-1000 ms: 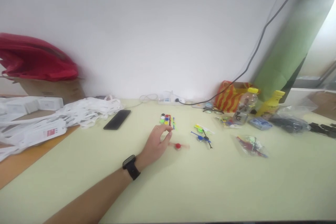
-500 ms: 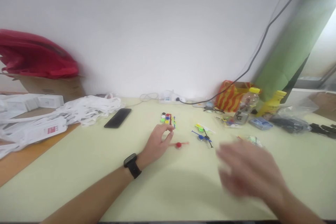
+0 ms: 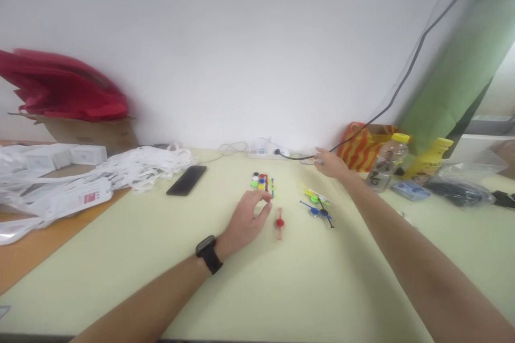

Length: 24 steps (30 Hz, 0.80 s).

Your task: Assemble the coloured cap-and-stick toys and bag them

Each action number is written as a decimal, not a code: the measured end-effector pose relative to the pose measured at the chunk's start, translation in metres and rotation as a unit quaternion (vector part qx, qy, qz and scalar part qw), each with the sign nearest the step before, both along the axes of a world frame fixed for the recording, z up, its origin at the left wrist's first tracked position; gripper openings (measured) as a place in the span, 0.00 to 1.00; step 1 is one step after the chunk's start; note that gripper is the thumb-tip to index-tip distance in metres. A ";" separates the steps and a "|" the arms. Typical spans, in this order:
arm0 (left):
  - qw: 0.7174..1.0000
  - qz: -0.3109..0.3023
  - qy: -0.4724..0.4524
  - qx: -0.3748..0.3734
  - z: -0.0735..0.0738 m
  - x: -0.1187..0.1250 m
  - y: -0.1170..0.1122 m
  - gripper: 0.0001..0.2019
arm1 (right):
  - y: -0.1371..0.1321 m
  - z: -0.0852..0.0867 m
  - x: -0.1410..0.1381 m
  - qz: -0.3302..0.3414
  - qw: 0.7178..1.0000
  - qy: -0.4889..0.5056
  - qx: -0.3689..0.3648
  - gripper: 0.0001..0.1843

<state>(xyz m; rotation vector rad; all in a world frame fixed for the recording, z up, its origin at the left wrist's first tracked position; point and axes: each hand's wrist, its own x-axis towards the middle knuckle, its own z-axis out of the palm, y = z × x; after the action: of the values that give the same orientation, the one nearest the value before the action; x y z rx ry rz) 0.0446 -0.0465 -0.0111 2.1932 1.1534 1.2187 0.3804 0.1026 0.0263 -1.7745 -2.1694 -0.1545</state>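
Note:
My left hand (image 3: 246, 221) rests on the table with curved fingers, thumb and fingertips slightly apart and nothing visible between them. Just right of it, apart from the fingers, is a small red spinner (image 3: 280, 223) with two blurred arms. Beyond its fingertips lies a group of small coloured round caps (image 3: 261, 186) and thin coloured sticks (image 3: 273, 187). My right hand (image 3: 330, 164) reaches to the back near the wall, fingers stretched out by the black cord. Nearer than it lie blue (image 3: 314, 212), black (image 3: 324, 213) and green (image 3: 314, 200) spinners, close together.
A black phone (image 3: 186, 180) and white straps (image 3: 148, 166) lie left. A power strip (image 3: 263, 150) sits against the wall, its dark cord (image 3: 402, 86) running up right. At right stand a striped bag (image 3: 354, 144), a clear bottle (image 3: 386, 163) and a yellow bottle (image 3: 432, 161).
My right hand has gone from the right front to the back by the cord. The red spinner has turned from crosswise to lengthwise. My left hand has barely moved; the view has shifted slightly.

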 end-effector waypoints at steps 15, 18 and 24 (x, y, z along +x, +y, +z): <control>0.986 0.005 0.099 0.134 0.101 -0.013 0.053 0.22 | -0.005 0.083 -0.020 0.151 0.931 0.254 0.214 0.24; 0.990 0.000 0.084 0.111 0.129 -0.011 0.084 0.30 | -0.038 0.112 -0.032 0.224 0.916 0.279 0.179 0.25; 0.990 -0.102 0.097 -0.030 0.126 -0.007 0.108 0.26 | -0.092 0.137 -0.044 0.291 0.912 0.288 -0.007 0.13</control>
<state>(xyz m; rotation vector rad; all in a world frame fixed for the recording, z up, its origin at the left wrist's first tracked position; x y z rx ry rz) 0.0380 0.0619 0.1151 2.3566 0.9909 0.8914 0.3367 0.0104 0.1629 -0.9280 -2.1141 0.4679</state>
